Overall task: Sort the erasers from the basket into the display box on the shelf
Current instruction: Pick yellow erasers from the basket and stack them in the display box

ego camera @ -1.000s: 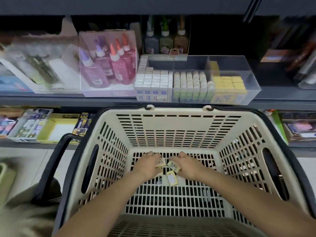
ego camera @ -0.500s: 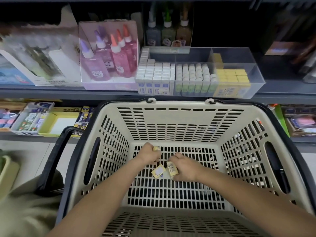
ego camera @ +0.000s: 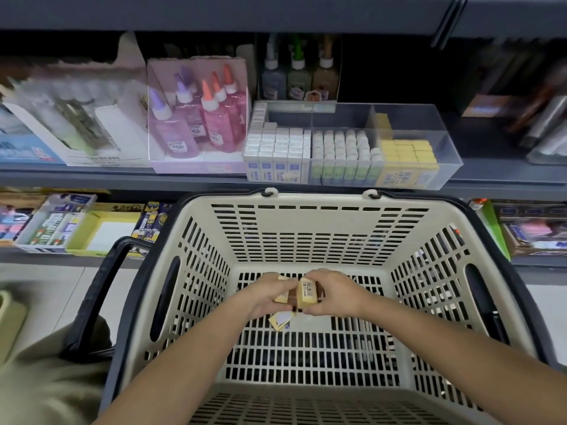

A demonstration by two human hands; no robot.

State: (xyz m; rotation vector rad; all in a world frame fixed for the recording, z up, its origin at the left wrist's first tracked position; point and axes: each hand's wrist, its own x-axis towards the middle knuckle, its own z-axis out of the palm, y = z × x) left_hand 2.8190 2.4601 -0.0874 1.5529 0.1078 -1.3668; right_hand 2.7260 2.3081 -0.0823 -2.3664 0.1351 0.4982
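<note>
Both my hands are down inside the beige slotted basket [ego camera: 319,240]. My right hand [ego camera: 333,294] pinches a yellow eraser [ego camera: 308,292] with a barcode label, held upright. My left hand [ego camera: 265,297] grips another yellow eraser [ego camera: 281,297], mostly hidden by its fingers. The two hands touch each other. One more yellow eraser [ego camera: 280,320] lies on the basket floor just below them. On the shelf above stands the clear display box [ego camera: 441,142], with white, green and yellow erasers in rows inside its compartments.
Pink glue bottles [ego camera: 196,124] stand in a box left of the display box, small bottles [ego camera: 297,75] behind it. The basket's black handle [ego camera: 98,289] hangs down on the left. A lower shelf holds stationery boxes [ego camera: 55,222].
My hands have come together and lifted slightly; the right hand has raised its eraser upright. One eraser stays on the basket floor. The view has tilted down a little.
</note>
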